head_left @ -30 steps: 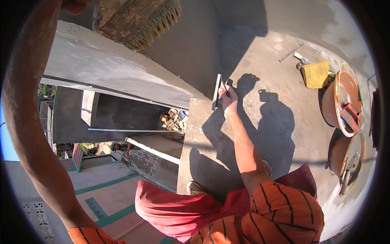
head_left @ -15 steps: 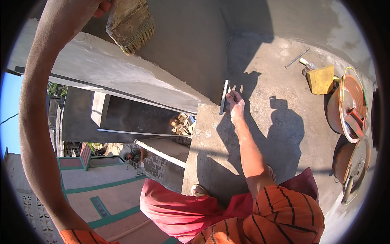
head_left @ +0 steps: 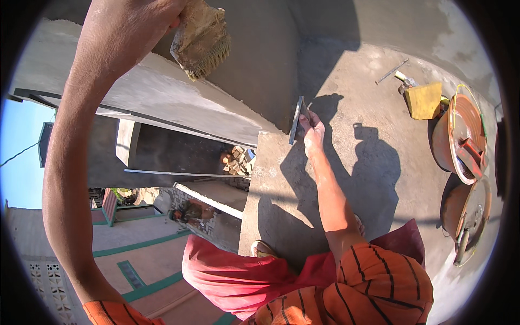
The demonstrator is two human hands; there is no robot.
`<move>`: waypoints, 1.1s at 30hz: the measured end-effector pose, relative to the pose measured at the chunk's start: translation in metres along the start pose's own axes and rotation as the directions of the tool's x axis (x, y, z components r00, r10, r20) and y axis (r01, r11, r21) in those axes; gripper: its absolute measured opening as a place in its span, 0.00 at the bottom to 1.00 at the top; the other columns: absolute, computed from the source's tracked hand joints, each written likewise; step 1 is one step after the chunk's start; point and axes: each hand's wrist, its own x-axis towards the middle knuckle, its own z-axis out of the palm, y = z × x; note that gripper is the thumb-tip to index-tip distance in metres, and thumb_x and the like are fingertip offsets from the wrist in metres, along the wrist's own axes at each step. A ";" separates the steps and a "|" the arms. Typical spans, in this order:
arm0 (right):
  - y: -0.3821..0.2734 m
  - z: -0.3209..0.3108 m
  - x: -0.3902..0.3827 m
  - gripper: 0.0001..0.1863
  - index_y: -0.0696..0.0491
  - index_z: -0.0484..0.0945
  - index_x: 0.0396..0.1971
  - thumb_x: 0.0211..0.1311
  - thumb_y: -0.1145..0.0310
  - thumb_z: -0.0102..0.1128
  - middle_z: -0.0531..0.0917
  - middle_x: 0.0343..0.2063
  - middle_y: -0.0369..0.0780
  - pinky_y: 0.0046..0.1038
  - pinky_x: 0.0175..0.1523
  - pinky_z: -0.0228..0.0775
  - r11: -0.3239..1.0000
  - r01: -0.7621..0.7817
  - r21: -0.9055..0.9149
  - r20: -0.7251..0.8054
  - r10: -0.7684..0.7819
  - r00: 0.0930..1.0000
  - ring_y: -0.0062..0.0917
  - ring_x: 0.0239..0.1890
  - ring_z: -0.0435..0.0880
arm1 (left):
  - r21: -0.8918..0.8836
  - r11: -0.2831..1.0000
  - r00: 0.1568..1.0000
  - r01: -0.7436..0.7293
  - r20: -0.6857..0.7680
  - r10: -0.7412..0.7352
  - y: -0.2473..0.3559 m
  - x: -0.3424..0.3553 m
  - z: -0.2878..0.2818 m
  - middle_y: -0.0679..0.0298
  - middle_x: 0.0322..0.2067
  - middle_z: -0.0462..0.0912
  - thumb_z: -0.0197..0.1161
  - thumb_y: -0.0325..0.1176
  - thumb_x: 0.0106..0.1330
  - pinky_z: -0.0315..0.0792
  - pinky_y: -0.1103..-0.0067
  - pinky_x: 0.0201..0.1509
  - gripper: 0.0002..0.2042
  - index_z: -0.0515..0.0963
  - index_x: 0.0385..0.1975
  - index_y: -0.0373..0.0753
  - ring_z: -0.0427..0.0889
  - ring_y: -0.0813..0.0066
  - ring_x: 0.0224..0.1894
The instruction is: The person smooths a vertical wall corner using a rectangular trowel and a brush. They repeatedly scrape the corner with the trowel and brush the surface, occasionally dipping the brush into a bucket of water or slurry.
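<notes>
At the top left, my left hand [head_left: 154,16] is closed on a wide, mortar-caked brush [head_left: 203,43]. The brush's pale bristles point down in front of the low wall's top edge; most of the fingers are out of the picture or hidden. Near the middle, my right hand [head_left: 313,135] grips a plastering trowel [head_left: 296,120], whose flat plate shows almost edge-on. That plate is at the end of the low plastered wall [head_left: 216,103], close to its lower corner; whether it touches cannot be told.
To the right stand a terracotta-coloured bucket [head_left: 445,135] with a red-handled tool and a second basin [head_left: 455,208]. A yellow block [head_left: 423,101] and a thin rod [head_left: 392,71] lie beyond. Past the slab's left edge it drops away; another person [head_left: 187,212] is below.
My left hand has moved right with the brush. The right hand and trowel sit slightly higher and to the left, with the trowel tilted a little differently. The person below has shifted.
</notes>
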 end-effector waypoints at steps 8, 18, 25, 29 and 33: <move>-0.037 0.009 0.026 0.20 0.59 0.79 0.48 0.60 0.62 0.65 0.83 0.34 0.34 0.22 0.43 0.69 0.966 0.044 -0.255 0.069 -0.027 0.997 0.17 0.36 0.77 | -0.563 0.826 0.997 0.017 0.068 0.026 -0.032 -0.143 0.039 0.62 0.29 0.83 0.71 0.26 0.58 0.74 0.85 0.31 0.09 0.79 0.33 0.31 0.81 0.81 0.27; 0.027 -0.002 -0.005 0.17 0.59 0.81 0.43 0.59 0.64 0.66 0.84 0.34 0.36 0.23 0.41 0.71 0.899 -0.311 -0.307 0.033 0.337 0.941 0.18 0.34 0.80 | -0.558 0.628 0.834 0.543 0.446 -0.325 -0.069 -0.249 0.096 0.67 0.23 0.79 0.68 0.26 0.61 0.68 0.86 0.28 0.07 0.77 0.32 0.31 0.73 0.88 0.25; 0.032 -0.002 0.009 0.19 0.62 0.80 0.43 0.55 0.64 0.68 0.83 0.34 0.38 0.23 0.40 0.70 0.958 -0.175 -0.227 -0.090 0.158 0.983 0.20 0.34 0.79 | -0.597 0.738 0.944 0.316 0.273 -0.184 -0.077 -0.224 0.102 0.68 0.22 0.79 0.68 0.25 0.61 0.70 0.87 0.28 0.06 0.76 0.29 0.32 0.74 0.90 0.24; 0.019 -0.003 0.009 0.21 0.62 0.80 0.43 0.54 0.63 0.69 0.83 0.34 0.38 0.23 0.40 0.69 0.980 -0.177 -0.086 -0.049 0.174 0.984 0.20 0.35 0.78 | -0.699 0.703 0.991 0.132 0.068 -0.119 -0.067 -0.165 0.102 0.71 0.20 0.77 0.68 0.24 0.60 0.71 0.88 0.28 0.06 0.76 0.30 0.32 0.73 0.92 0.24; 0.021 -0.008 0.013 0.16 0.58 0.82 0.42 0.56 0.64 0.67 0.82 0.31 0.33 0.21 0.39 0.69 0.946 -0.218 -0.238 -0.092 0.202 0.975 0.16 0.32 0.77 | -0.816 0.569 0.982 0.101 -0.012 -0.191 -0.046 -0.132 0.095 0.68 0.26 0.80 0.68 0.22 0.59 0.72 0.88 0.30 0.06 0.78 0.32 0.31 0.76 0.89 0.28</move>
